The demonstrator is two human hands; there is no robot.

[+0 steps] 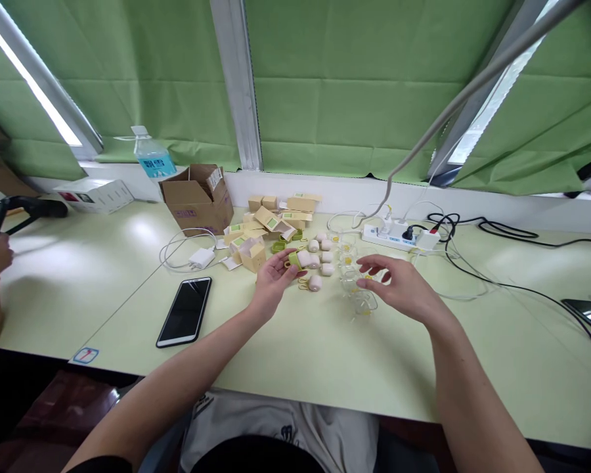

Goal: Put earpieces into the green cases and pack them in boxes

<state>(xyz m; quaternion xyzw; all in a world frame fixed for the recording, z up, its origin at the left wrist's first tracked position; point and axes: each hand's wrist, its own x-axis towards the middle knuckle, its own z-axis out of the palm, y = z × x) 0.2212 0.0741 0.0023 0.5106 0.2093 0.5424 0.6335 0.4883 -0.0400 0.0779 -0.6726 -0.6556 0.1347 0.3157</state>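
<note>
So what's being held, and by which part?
The left hand holds a green-and-white piece by its green end; the right hand is unclear.

Wearer's dress: black and pale grey

Left hand point(270, 279) and right hand point(398, 282) bare; forearms point(211, 358) bare as well. Black sleeve point(98, 465) on the left side, curved hem. Black rounded front point(259, 454) at the bottom centre, same tone as the sleeve. Beyond it, pale grey cloth point(249, 410), soft, creased. Dark emblem point(287, 433) near its middle, shape unclear; dark lettering point(203, 402) toward its left side, too small to read
</note>
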